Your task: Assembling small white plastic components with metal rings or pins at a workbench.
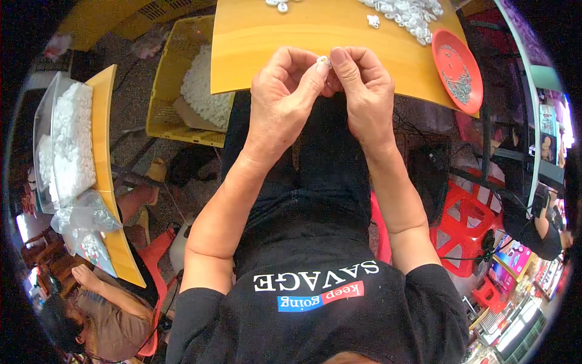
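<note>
Both my hands meet just over the near edge of the yellow wooden table (pixel 254 36). Between the thumb and fingers of my left hand (pixel 285 91) is a small white plastic part (pixel 323 60), round at its visible end. My right hand (pixel 364 85) pinches at the same part from the other side, its thumb beside it; whether it grips a separate tiny piece is hidden. A pile of similar white parts (pixel 409 15) lies at the table's far right. Near the right corner a red oval dish (pixel 445 48) holds many small grey metal pieces (pixel 462 88), perhaps screws.
Left of the table stands a yellow crate (pixel 159 109) filled with white parts (pixel 209 85). Farther left, another table (pixel 106 133) bears a clear bin of white pieces (pixel 76 136) and plastic bags (pixel 91 218); a person (pixel 115 315) sits there. Red stools (pixel 464 221) stand at right.
</note>
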`<state>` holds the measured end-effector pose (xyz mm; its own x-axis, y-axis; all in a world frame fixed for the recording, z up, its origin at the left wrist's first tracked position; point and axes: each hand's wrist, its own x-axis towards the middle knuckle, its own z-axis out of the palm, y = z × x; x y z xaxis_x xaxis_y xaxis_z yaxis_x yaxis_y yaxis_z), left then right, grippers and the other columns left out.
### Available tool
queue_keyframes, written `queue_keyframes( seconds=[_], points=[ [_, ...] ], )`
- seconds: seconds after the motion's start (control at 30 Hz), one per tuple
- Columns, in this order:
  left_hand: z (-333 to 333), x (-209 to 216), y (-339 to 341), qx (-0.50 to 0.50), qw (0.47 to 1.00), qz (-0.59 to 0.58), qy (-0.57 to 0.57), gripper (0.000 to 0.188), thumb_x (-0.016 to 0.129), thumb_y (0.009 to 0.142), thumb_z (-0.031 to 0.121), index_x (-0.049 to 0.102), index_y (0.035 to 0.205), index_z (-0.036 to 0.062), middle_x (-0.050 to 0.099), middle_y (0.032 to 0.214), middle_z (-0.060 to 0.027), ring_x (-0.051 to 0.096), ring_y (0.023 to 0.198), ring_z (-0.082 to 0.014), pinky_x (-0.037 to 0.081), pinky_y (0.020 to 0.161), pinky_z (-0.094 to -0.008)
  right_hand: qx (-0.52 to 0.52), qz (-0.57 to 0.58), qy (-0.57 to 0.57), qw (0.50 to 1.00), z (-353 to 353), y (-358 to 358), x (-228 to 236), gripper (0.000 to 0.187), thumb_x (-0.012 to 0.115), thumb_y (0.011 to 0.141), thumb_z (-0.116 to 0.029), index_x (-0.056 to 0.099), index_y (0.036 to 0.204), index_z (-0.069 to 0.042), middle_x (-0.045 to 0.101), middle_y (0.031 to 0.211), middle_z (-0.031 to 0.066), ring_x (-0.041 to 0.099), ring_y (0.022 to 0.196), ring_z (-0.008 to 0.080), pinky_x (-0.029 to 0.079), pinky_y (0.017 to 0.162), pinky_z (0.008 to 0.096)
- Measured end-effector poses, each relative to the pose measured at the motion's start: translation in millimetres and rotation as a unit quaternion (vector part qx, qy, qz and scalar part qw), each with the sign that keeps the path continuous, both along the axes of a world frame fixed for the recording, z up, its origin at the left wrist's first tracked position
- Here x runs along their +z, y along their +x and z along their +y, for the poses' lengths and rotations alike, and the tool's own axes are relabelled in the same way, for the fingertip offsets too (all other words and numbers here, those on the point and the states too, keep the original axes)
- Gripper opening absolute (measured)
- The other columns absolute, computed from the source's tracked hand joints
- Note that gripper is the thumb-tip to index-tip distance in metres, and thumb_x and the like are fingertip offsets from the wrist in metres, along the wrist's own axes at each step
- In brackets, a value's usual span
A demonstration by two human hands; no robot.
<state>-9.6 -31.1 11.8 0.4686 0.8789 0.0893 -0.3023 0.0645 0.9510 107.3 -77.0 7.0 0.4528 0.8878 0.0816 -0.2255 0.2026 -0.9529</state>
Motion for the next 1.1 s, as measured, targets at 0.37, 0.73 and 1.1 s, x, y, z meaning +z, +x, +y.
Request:
queue_keyframes(
  seconds=[0.37,0.73,1.1],
  points=[
    [2.2,-7.3,1.0,0.047,0.991,0.079,0.093,0.014,0.062,0.092,0.009,0.058,0.091,-0.0035,0.067,0.078,-0.0075,0.066,0.071,-0.012,0.054,0.066,-0.0243,-0.011,-0.096,-0.02,0.995,0.8,1.5,-5.7,0.016,0.065,0.093,-0.016,0.063,0.091,0.0,0.063,0.076,0.0001,0.059,0.066,0.0064,0.049,0.058,0.0208],
    [7.7,-8.7,-2.2,-0.05,0.998,0.001,-0.035,0.017,0.062,0.093,0.012,0.059,0.094,-0.0041,0.066,0.082,-0.0086,0.064,0.072,-0.0128,0.053,0.068,-0.0247,-0.047,-0.381,0.049,0.922,-0.7,21.3,0.0,0.014,0.067,0.088,-0.012,0.063,0.084,0.001,0.06,0.071,0.0094,0.06,0.058,0.0167,0.047,0.052,0.0275],
    [2.9,0.7,-3.9,-0.037,0.999,0.032,-0.02,0.016,0.062,0.093,0.011,0.058,0.093,-0.0047,0.066,0.08,-0.0083,0.063,0.071,-0.0119,0.055,0.065,-0.0259,-0.01,-0.451,0.045,0.891,4.0,25.3,1.9,0.014,0.063,0.089,-0.009,0.058,0.08,0.001,0.058,0.07,0.0136,0.058,0.061,0.0275,0.045,0.054,0.0348]
  ],
)
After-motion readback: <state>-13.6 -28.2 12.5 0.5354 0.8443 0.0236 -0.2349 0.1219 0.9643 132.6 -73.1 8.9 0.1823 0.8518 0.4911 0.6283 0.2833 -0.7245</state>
